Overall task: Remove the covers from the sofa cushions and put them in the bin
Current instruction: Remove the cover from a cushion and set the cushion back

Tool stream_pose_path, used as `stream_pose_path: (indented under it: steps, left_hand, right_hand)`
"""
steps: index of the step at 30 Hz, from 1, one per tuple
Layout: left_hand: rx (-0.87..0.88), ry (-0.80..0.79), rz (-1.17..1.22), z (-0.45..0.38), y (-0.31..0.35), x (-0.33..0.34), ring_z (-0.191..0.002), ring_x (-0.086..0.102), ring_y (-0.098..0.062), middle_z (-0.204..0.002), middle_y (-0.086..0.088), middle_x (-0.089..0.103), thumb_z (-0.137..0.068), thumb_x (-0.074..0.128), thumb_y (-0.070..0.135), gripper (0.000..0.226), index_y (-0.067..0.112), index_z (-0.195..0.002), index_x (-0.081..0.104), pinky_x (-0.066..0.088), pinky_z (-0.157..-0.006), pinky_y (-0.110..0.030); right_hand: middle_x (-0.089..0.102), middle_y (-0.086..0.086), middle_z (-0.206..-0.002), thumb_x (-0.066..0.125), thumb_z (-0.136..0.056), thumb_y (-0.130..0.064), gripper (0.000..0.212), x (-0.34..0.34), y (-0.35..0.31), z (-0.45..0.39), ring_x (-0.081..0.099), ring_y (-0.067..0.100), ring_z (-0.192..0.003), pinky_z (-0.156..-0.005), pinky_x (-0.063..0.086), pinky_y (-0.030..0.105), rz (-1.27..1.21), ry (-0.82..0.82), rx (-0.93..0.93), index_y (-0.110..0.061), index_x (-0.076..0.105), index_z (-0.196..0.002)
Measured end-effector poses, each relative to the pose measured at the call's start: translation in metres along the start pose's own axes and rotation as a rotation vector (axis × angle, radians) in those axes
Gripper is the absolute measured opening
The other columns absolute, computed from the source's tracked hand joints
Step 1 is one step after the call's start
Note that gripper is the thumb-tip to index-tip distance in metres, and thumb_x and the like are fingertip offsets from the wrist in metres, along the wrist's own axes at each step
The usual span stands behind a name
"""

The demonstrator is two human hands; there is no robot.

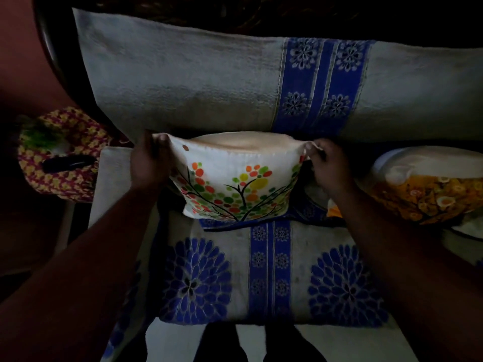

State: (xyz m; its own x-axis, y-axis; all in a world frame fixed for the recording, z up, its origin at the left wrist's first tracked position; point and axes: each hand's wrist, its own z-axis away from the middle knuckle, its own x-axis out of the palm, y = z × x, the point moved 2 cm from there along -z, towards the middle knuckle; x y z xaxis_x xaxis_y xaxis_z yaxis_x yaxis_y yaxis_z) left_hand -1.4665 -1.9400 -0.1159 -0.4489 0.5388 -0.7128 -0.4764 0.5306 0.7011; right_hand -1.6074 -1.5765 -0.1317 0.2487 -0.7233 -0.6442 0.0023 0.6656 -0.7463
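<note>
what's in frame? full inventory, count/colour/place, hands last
tree-print cushion cover: 1, white with orange, green and yellow dots, centre on the seat, top edge open
inner cushion: 1, cream, showing at the cover's open top
back cushion: 1, grey-white with blue floral band, behind
seat cushion: 1, grey-white with blue flowers, in front
yellow-print cushion: 1, white and yellow-orange, right on the seat
patterned bag: 1, maroon and yellow, left of the sofa; whether it is the bin is unclear
left hand: pinches the cover's left top corner
right hand: pinches the cover's right top corner
</note>
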Motion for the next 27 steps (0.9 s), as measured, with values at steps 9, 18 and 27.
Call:
stream_pose_path:
  steps: [9,18,27]
  left_hand:
    - [-0.042,-0.086,0.192,-0.001,-0.003,0.008,-0.115,0.055,-0.007,-0.128,-0.007,0.065,-0.102,0.051,0.041,0.040,0.014,-0.130,0.059,0.043,-0.094,-0.024]
    - [-0.066,0.123,0.197,-0.005,-0.015,0.015,-0.106,0.059,-0.003,-0.113,0.005,0.066,-0.102,0.051,0.042,0.035,0.016,-0.120,0.066,0.046,-0.089,-0.022]
    - [-0.045,-0.039,0.276,0.097,-0.049,0.116,-0.154,-0.006,-0.015,-0.167,0.008,-0.017,-0.076,0.067,0.074,0.121,0.036,-0.157,-0.014,0.010,-0.124,-0.055]
  right_hand:
    - [0.065,0.006,-0.123,0.060,-0.099,-0.038,0.038,0.016,-0.001,-0.001,0.060,0.018,-0.106,-0.085,0.044,0.026,-0.053,0.127,0.170,-0.014,0.060,-0.129]
    - [0.063,-0.001,-0.098,0.065,-0.096,-0.039,0.030,0.034,-0.015,0.007,0.061,0.019,-0.092,-0.073,0.043,0.027,-0.082,0.197,0.024,-0.013,0.062,-0.110]
    - [0.024,-0.006,-0.163,0.089,-0.062,-0.058,0.137,0.139,0.060,0.077,0.031,0.013,-0.148,-0.119,0.035,0.040,-0.434,0.017,0.138,-0.030,-0.001,-0.160]
